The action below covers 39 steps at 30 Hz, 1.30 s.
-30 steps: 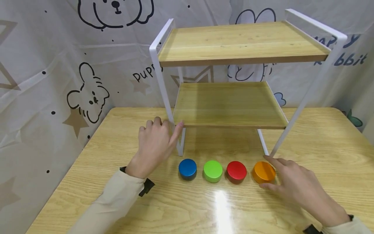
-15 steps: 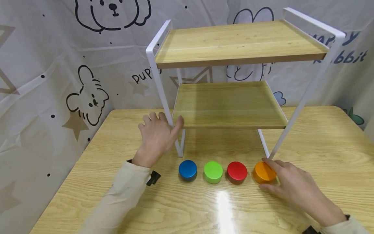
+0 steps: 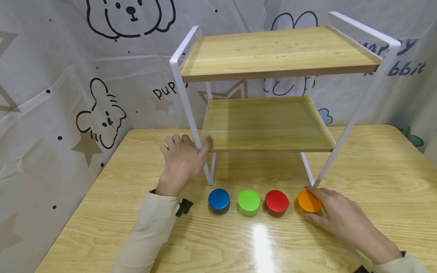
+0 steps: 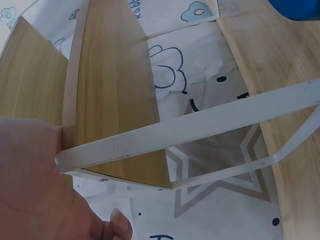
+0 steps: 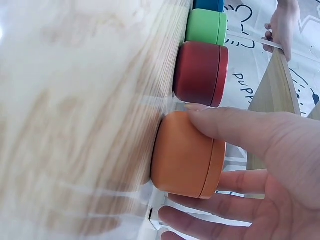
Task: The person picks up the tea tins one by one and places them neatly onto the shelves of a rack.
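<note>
- Gripping the orange container (image 3: 308, 201): right hand (image 3: 345, 216), thumb on one side, fingers along the other.
- Orange container stood upright on the table (image 3: 218, 242), right end of the row, near the rack's front right foot.
- Left hand (image 3: 181, 161) held the white post (image 3: 187, 106) at the lower shelf (image 3: 266, 125), thumb over the shelf's front corner; exact finger contact outside the post was hard to make out.
- Red container (image 3: 276, 203) was next to orange, then green container (image 3: 249, 202), then blue container (image 3: 219, 201); all upright, apart, in front of the rack.
- Upper shelf (image 3: 280, 53) sat above, also wood.
- Sheet (image 3: 136, 72) with cartoon drawings hung behind.
</note>
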Available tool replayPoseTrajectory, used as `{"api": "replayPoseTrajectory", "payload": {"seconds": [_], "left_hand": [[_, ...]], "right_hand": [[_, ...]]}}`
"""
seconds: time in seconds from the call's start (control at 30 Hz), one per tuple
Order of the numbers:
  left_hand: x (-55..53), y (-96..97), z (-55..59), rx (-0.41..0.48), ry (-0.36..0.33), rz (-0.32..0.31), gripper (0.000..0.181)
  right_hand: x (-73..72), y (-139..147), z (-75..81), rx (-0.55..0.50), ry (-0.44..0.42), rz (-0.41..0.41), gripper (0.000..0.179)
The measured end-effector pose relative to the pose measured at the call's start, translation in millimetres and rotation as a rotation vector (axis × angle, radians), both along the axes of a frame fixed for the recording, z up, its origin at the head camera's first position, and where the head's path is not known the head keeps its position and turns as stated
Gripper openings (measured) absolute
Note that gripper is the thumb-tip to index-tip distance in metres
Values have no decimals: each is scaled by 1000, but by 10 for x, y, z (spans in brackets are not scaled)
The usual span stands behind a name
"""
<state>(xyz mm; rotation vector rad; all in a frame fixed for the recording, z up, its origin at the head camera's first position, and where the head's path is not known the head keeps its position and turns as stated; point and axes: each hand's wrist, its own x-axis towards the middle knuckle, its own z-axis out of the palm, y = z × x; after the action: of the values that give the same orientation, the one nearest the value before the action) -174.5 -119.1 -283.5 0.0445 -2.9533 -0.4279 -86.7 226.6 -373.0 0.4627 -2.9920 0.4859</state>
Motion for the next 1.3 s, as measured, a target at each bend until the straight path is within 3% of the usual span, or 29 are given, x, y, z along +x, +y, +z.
{"api": "replayPoseTrajectory", "payload": {"seconds": [0.17,0.63,1.03,1.3], "left_hand": [[9,-3,-8,24,-20,-3,72],[5,31,-31,56,40,-18,63],[3,11,-23,20,10,-5,70],[6,23,-26,28,19,-21,67]], "right_hand": [[9,2,-1,-36,29,9,67],[24,-4,120,-166,123,-37,60],[18,-64,276,-189,309,21,53],[-23,-213,465,-182,419,57,54]]}}
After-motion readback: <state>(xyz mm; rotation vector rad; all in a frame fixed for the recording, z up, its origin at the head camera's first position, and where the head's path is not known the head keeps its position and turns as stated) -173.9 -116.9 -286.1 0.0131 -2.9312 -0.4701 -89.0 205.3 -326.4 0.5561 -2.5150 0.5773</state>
